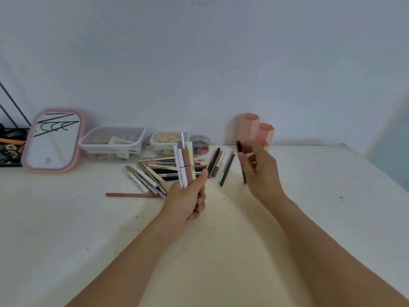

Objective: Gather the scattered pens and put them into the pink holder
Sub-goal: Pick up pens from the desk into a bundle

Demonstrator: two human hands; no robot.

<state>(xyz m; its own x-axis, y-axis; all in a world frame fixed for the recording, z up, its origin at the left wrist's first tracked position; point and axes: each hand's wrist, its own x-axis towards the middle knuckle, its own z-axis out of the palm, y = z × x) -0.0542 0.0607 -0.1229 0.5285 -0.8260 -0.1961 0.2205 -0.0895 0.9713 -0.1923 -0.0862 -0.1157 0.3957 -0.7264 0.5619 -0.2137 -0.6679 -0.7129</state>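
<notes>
Left hand gripping an upright bundle of pens, right hand pinching a blurred dark pen, scattered pens on the white surface, pink holder at the wall, pink-framed mirror, clear containers

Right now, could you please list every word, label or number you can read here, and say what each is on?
"SWEET MINT": white pen lying in the pile on the table.
Print on the held pens in the left hand: too blurred to read.
Round emblem on the pink-framed mirror: too small to read.
</notes>
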